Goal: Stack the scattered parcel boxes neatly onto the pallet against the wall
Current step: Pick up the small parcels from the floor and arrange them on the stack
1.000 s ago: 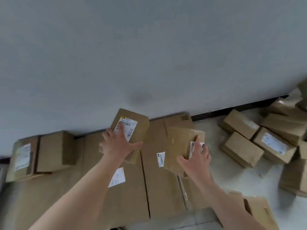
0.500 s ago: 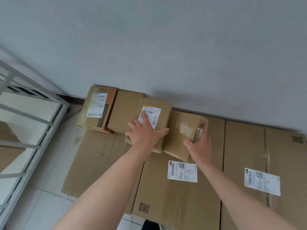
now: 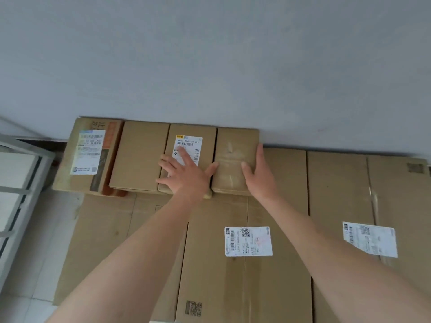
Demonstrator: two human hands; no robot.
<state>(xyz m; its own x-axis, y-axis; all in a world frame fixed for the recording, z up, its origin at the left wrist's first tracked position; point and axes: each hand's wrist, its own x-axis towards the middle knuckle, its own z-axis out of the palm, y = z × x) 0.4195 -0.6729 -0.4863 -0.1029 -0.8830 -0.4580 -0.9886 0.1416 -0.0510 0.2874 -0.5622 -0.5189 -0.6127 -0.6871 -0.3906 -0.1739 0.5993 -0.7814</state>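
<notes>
Taped box (image 3: 235, 148) settled flat, right hand (image 3: 258, 177) against its side.

I'm stretching my L arm (image 3: 140, 248) & R arm (image 3: 314, 234) fwd, both bare. My L hand (image 3: 186, 176) is lying palm-down, fingers spread flat, thumb out to the R. My R hand (image 3: 258, 176) is tilting palm-inward, fingers straight & together, thumb splayed L.

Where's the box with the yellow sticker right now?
In the head view, the yellow-sticker box sits left of centre against the wall, between the plain box and the taped box, under the left hand.
</notes>
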